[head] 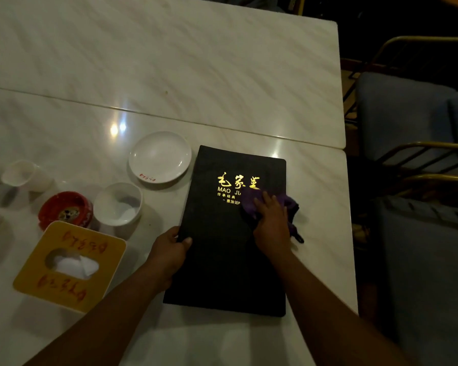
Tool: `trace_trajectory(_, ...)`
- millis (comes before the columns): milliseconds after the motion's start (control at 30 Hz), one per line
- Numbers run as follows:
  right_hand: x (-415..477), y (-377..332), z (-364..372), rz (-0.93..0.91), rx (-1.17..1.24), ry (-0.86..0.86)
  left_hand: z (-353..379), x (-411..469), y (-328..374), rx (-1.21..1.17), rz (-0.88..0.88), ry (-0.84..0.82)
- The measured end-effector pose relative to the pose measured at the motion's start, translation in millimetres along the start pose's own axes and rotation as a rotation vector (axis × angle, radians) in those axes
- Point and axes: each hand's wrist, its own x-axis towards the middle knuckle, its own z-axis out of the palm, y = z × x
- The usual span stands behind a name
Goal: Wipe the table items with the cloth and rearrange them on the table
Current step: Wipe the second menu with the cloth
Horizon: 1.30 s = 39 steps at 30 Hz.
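A black menu book (pixel 222 260) with gold lettering lies flat on the white marble table (pixel 169 75), near its right edge. My right hand (pixel 271 223) presses a purple cloth (pixel 288 207) onto the menu's cover, partly covering the gold text. My left hand (pixel 169 252) grips the menu's left edge, thumb on top. To the left of the menu stand a white plate (pixel 160 157), a white bowl (pixel 117 204), a red ashtray (pixel 65 211), a white cup (pixel 24 175) and a yellow tissue box (pixel 69 265).
Blue cushioned chairs with gold frames (pixel 407 122) stand close to the table's right edge. A seam (pixel 169 117) runs across where two table tops meet. More white items sit cut off at the far left edge.
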Motion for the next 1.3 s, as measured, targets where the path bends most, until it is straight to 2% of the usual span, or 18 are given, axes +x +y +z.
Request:
trace_trajectory(233, -129, -28, 55, -0.109, 0.157, 0.042, 6, 2, -1, 0.033, 0.018, 0.064)
trace_trajectory(300, -150, -44, 68, -0.145, 0.131, 0.026, 6, 3, -5, 0.018, 0.026, 0.07)
trace_trajectory(400, -174, -62, 74, -0.238, 0.061, -0.101, 6, 8, -11, 0.038, 0.066, 0.101)
trace_trajectory(467, -183, -52, 64, -0.405, 0.02, -0.2, 5, 10, -14, 0.082, 0.098, 0.128)
trace_trajectory(533, -183, -28, 53, -0.458, -0.064, -0.176, 5, 10, -16, 0.164, 0.13, 0.145)
trace_trajectory(667, -168, 11, 33, -0.026, -0.006, 0.0, 7, 8, -11, 0.419, 0.162, 0.175)
trace_trajectory(733, -159, 0, 23, 0.087, 0.057, 0.022, 8, 9, -8, 0.511, 0.177, 0.189)
trace_trajectory(867, -147, -32, -9, 0.3, 0.468, 0.124, 4, 4, -5, 0.57, 0.213, 0.213)
trace_trajectory(1000, -142, -47, -26, 0.55, 0.777, 0.066, -4, -1, -8, 0.58, 0.256, 0.251)
trace_trajectory(1100, -143, -59, -37, 0.606, 1.018, 0.03, -5, -13, -5, 0.546, 0.295, 0.198)
trace_trajectory(1167, -142, -70, -37, 0.584, 1.037, 0.031, -2, -28, 4, 0.533, 0.381, 0.126)
trace_trajectory(1233, -137, -80, -31, 0.534, 0.939, 0.062, 4, -47, 16, 0.421, 0.398, -0.044)
trace_trajectory(1300, -133, -94, -28, 0.472, 0.831, 0.07, 10, -65, 27, 0.263, 0.316, -0.28)
